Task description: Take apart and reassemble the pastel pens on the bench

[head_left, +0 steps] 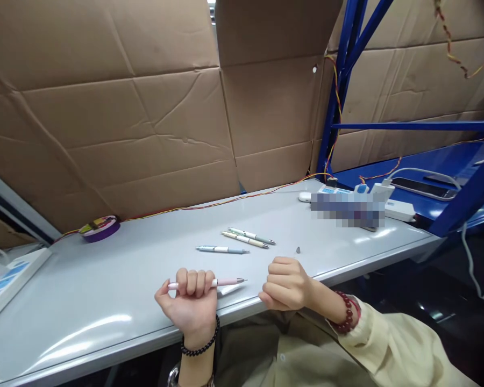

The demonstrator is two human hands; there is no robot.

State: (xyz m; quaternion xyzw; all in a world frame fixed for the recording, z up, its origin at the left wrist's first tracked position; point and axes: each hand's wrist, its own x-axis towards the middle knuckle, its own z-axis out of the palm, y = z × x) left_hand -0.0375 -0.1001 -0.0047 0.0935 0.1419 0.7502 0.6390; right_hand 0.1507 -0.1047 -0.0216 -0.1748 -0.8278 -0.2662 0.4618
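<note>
My left hand (196, 301) is turned palm up near the table's front edge, fingers wrapped round a pink-and-white mechanical pencil (228, 281). The pencil lies level, its thin tip pointing right. To its right, my right hand (286, 285) makes a fist, knuckles up; whatever may be inside is hidden. Beyond the hands lie three more slim pens or pencils: a light blue one (222, 249), a cream one (246, 240) and a pale green and grey one (252, 235). A small grey cone-shaped piece (298, 250) sits just beyond my right fist.
On the white table (105, 279), a purple-edged roll of tape (100, 229) lies at the back left. Power strips (16, 282) are at left and right. A phone (423, 188) rests on a blue shelf. Cardboard (105, 107) walls the back; a blue post (334, 107) stands right.
</note>
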